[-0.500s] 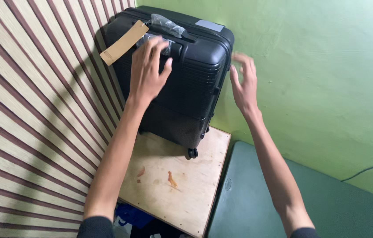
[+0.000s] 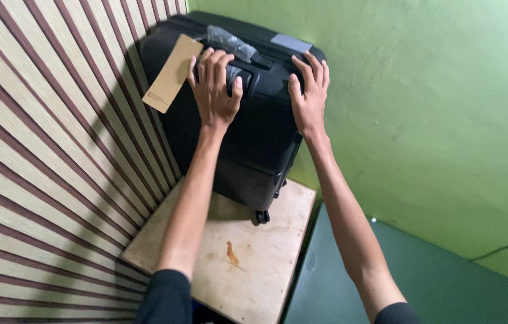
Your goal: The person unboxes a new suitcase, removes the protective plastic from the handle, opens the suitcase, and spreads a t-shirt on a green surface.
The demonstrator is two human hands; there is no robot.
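Black suitcase [image 2: 254, 132]: left hand [image 2: 215, 93], right hand [image 2: 309, 96] fingers spread, flat on top.

One black suitcase [image 2: 248, 120] stands upright on one plywood surface [image 2: 254, 264]. One brown card tag [image 2: 172, 73] hangs at its top corner, and one piece of clear plastic wrap [image 2: 230, 41] lies on its top, next to one grey label [image 2: 291, 42]. One wheel [image 2: 262, 216] shows at the suitcase's bottom edge; others are hidden. Two hands rest on the suitcase: one left hand [image 2: 215, 90] and one right hand [image 2: 309, 96]. One dark green panel [image 2: 422, 282] lies beside the surface. One thin cable [image 2: 506, 247] runs along the green wall.
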